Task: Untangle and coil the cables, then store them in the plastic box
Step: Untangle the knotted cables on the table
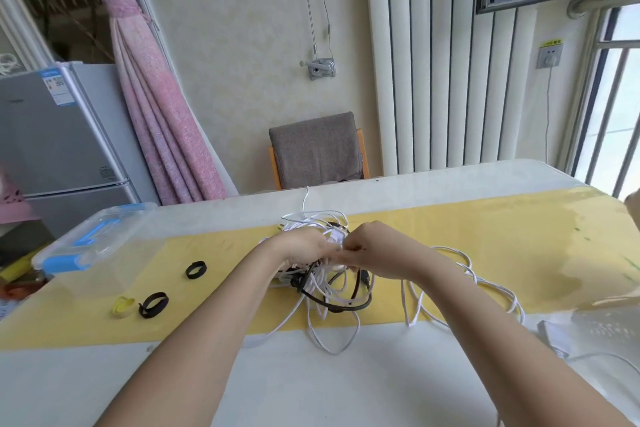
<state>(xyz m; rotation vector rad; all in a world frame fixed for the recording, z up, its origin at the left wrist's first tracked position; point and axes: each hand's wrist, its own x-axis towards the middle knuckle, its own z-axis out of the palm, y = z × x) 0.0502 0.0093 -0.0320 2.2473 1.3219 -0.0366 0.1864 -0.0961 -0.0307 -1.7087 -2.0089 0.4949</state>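
- Two hands: left hand (304, 248) and right hand (377, 250).
- One tangle of cables (329, 291), white and black strands; their number cannot be told.
- One loose white cable (485, 288).
- One plastic box (93, 246).
- Two black strap loops: far loop (196, 269), near loop (153, 304).
- One yellow strap loop (123, 306).
- One chair (317, 149), one fridge (59, 135).

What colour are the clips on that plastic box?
Blue clips on the clear box, head view.

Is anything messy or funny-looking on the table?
Yes. The cables form a knotted heap of white and black cords in the middle, where the left hand and right hand hold it. One white cable sprawls in loose loops to the right.
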